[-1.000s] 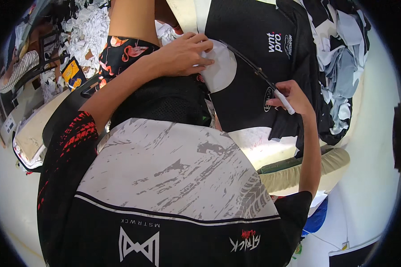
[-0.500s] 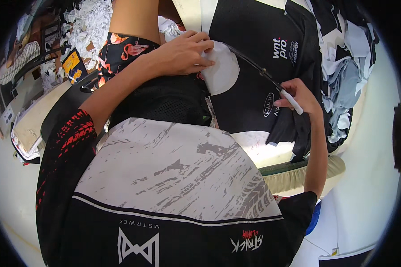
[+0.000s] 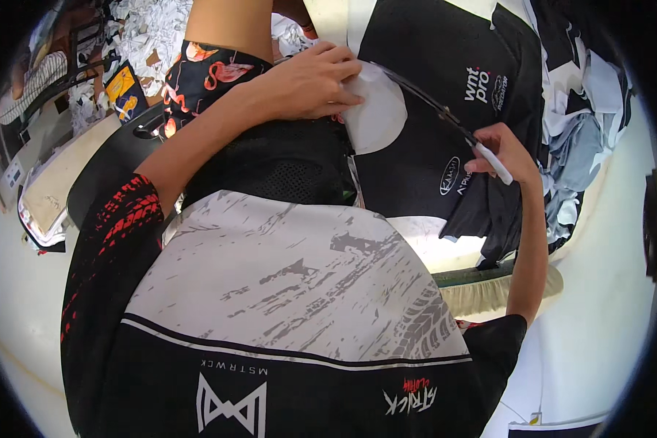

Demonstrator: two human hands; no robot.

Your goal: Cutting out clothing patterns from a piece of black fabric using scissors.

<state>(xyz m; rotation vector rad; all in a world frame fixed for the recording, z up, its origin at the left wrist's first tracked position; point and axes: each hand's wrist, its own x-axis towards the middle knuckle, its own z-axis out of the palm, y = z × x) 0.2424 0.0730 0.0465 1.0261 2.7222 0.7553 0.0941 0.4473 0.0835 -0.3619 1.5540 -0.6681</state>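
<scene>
Over black printed fabric (image 3: 409, 175) at upper middle, my right hand (image 3: 505, 155) is closed around a pair of scissors (image 3: 445, 113) with long dark blades and a white-wrapped handle. The blades slant up and to the left, their tips by the top edge of a rounded white area (image 3: 379, 117) on the fabric. My left hand (image 3: 321, 82) grips the left edge of this white area with bent fingers. Part of that edge is hidden under the fingers. Whether the blades are apart is hard to see.
Grey, white and black cloth pieces (image 3: 577, 153) are heaped along the right side. White scraps (image 3: 150, 36) cover the floor at upper left, near a black chair part (image 3: 109, 164). A beige padded edge (image 3: 482, 293) runs below the fabric.
The view has shifted slightly, so the fabric and both hands appear a little farther right. The left hand keeps its grip on the white edge, and the scissors stay in the right.
</scene>
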